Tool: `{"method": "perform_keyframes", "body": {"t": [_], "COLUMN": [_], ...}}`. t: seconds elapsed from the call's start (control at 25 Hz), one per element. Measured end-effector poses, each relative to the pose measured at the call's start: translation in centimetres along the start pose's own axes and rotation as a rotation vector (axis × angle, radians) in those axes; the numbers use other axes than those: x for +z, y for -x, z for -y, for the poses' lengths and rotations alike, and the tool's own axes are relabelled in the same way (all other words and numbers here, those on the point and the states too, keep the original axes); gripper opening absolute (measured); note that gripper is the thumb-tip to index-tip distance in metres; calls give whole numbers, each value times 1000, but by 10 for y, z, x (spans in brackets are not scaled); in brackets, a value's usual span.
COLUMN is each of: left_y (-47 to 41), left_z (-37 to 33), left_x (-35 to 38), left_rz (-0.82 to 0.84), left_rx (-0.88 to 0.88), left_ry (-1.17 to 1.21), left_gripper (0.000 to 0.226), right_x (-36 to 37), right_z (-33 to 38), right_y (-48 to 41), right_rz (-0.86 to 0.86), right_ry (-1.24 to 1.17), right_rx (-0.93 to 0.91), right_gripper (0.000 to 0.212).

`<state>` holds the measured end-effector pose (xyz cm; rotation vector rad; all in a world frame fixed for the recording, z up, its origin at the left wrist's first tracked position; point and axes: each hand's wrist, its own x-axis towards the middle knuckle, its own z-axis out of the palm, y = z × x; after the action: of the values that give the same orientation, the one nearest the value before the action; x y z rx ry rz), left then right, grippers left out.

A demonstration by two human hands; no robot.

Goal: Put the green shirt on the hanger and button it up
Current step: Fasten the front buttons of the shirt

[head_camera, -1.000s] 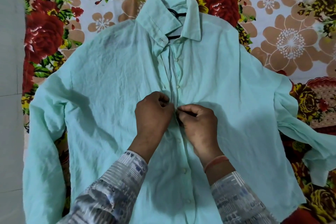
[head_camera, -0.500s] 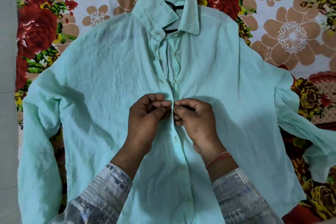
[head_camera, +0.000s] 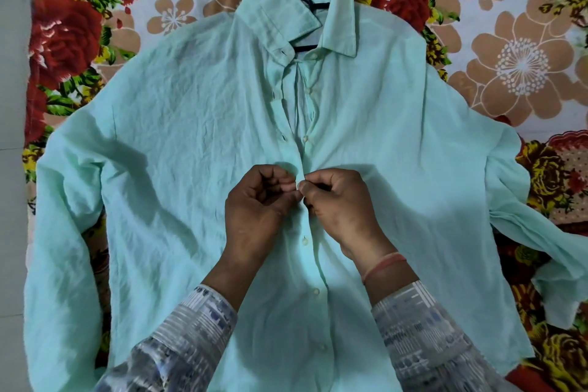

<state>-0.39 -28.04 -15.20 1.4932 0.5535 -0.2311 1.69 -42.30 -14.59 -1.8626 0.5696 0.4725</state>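
Note:
The pale green shirt [head_camera: 178, 143] lies flat, front up, on a floral sheet, collar at the top. A black hanger [head_camera: 313, 5] sits inside it, showing only at the collar opening and just above it. My left hand [head_camera: 257, 210] and my right hand [head_camera: 342, 204] meet at the middle of the front placket, each pinching one edge of the fabric around a small white button. Below my hands the placket is closed with buttons done up; above them it gapes open up to the collar.
The floral bedsheet [head_camera: 521, 67] with red and tan flowers lies under the shirt. A grey tiled floor strip [head_camera: 12, 169] runs along the left edge. The shirt's right sleeve [head_camera: 541, 232] trails off to the right edge.
Both hands have moved a little up the placket to a higher button. The view has shifted slightly, so the shirt sits lower and more centred in the frame.

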Motion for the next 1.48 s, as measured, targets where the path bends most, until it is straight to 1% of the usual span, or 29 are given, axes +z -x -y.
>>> {"method": "perform_keyframes", "body": {"t": [0.12,0.24,0.36,0.44,0.52,0.6,0.72,0.8,0.88,0.96,1.0,1.04,1.08,1.16,1.24,1.28,1.36,1.4,1.48], "left_y": [1,-1,0,3,3,-1,-10,-10,-9,-14,-19,-26,-34,-52,-68,-74,-85,-87,-86], "left_z": [1,1,1,1,0,-4,-9,-10,-14,-25,-32,-39,-46,-57,-60,-60,-57,-56,-54], "left_x": [-1,-2,0,-1,-4,-6,-8,-10,-11,-8,-5,1,8,25,36,38,36,34,30], "left_rz": [-13,-18,-5,10,42,57,52,54,25,-39,-74,-105,-131,-164,-185,-188,-187,-181,-174], "left_rx": [-24,-29,-9,33,84,89,38,34,43,91,135,179,206,180,85,48,-1,-21,-49], "left_ry": [59,17,-96,-206,-299,-343,-353,-386,-413,-431,-441,-448,-457,-516,-615,-653,-685,-687,-658], "left_gripper": [29,27,19,16,15,17,26,26,22,15,12,10,11,21,34,35,26,20,13], "right_x": [2,3,4,6,8,9,10,9,6,2,-1,-3,-4,-1,4,4,2,1,1], "right_z": [-5,-10,-11,-10,-8,-9,-9,-8,1,14,21,28,35,41,39,40,42,44,47], "right_y": [-2,-1,-2,0,3,5,7,10,11,3,-5,-15,-25,-45,-58,-62,-67,-67,-61], "right_rz": [3,18,15,15,10,1,5,-5,-37,-167,-242,-286,-295,-266,-246,-239,-193,-166,-123], "right_ry": [47,40,-47,-108,-108,-117,-124,-64,75,214,234,237,254,326,403,425,468,515,633], "right_rx": [-30,-30,-5,-6,-41,-58,-43,-52,-115,-265,-327,-369,-384,-364,-343,-344,-377,-409,-472], "right_gripper": [9,14,9,22,27,26,21,16,7,9,9,8,7,12,21,20,13,11,9]}}
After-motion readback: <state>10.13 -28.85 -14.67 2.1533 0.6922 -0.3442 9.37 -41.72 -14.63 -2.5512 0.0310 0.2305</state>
